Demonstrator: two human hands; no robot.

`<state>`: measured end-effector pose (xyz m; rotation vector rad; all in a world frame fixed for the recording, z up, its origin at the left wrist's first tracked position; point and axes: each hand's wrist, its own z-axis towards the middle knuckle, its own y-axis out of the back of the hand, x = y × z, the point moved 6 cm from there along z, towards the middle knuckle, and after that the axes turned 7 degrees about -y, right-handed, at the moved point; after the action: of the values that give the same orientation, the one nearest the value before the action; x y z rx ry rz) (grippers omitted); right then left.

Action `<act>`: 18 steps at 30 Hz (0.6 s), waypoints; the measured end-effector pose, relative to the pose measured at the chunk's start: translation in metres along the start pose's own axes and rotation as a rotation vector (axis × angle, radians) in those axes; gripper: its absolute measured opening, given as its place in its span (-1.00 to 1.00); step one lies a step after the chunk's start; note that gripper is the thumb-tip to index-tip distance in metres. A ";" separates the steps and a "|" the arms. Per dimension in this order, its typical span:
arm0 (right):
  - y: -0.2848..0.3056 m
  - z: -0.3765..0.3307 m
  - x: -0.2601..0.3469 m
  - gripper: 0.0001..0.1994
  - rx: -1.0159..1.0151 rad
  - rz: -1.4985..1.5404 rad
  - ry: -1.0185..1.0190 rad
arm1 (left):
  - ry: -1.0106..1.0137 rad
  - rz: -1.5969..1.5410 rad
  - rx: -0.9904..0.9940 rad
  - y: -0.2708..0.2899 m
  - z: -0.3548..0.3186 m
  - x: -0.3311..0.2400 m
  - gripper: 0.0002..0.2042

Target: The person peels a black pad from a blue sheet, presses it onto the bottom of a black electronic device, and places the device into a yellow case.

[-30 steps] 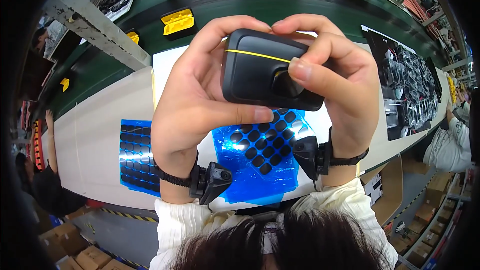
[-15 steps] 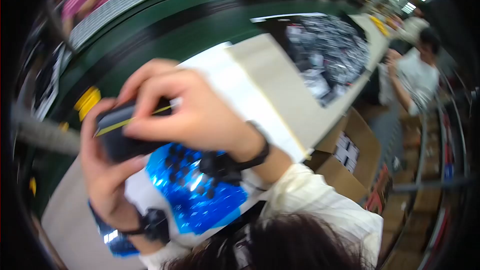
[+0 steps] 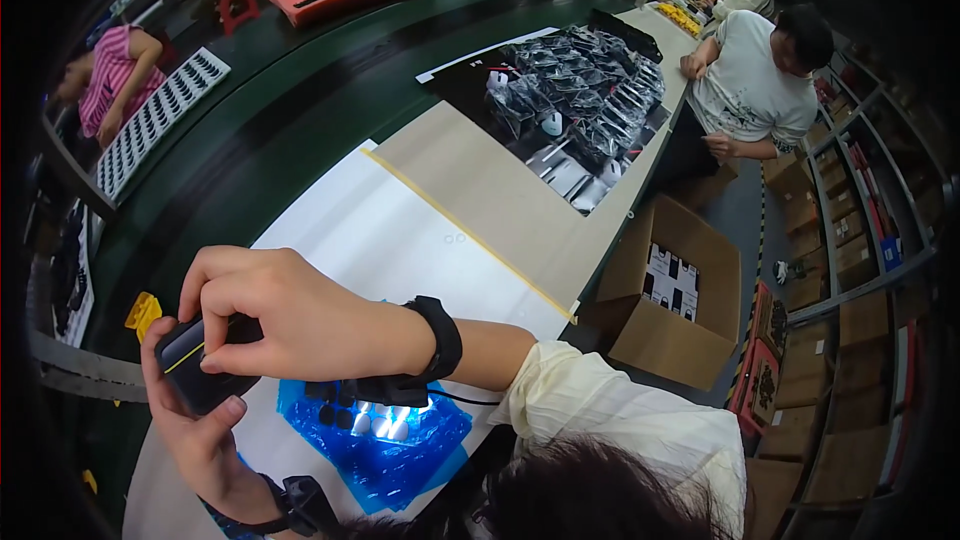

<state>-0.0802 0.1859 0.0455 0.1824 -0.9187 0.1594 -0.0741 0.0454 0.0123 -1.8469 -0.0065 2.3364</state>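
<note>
Across the upper left curved a broad green conveyor belt (image 3: 330, 80), and beside it ran a pale worktable (image 3: 450, 155). A large white sheet (image 3: 350, 220) covered part of the tabletop, its right edge bordered by a yellow strip (image 3: 470, 232). Past the far right edge of the table sat a co-worker (image 3: 745, 85) in a white top, head bowed. Nearer, an open cardboard box (image 3: 660, 355) stood beside the table, with white packages with dark markings (image 3: 672, 282) inside. On the table's far part lay a heap of clear-bagged dark parts (image 3: 580, 85).

The right hand (image 3: 290, 310) reached in to the lower left, a black band (image 3: 437, 340) on its wrist. Its thumb and forefinger were brought together, clamped on the right part of a black case, though the exact contact was partly hidden. Under that wrist spread a crumpled blue film (image 3: 390, 460). The left hand (image 3: 200, 440) had its fingers wrapped round the case's left end and its thumb set against the lower edge. The black case (image 3: 195, 390) itself, crossed by a thin yellow line, was held up between both hands, left of the film. Just beyond it showed a small yellow piece (image 3: 145, 312). Smallest were the dark rounded pads (image 3: 345, 418) on the film, some shining white with glare.
</note>
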 end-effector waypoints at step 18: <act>-0.002 0.000 0.007 -0.83 -0.037 -0.144 0.152 | 0.014 -0.028 -0.052 -0.002 -0.003 -0.003 -0.20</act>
<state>-0.0752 0.1847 0.0512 0.1984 -0.7533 0.0221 -0.0700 0.0464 0.0144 -1.8749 -0.0917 2.3261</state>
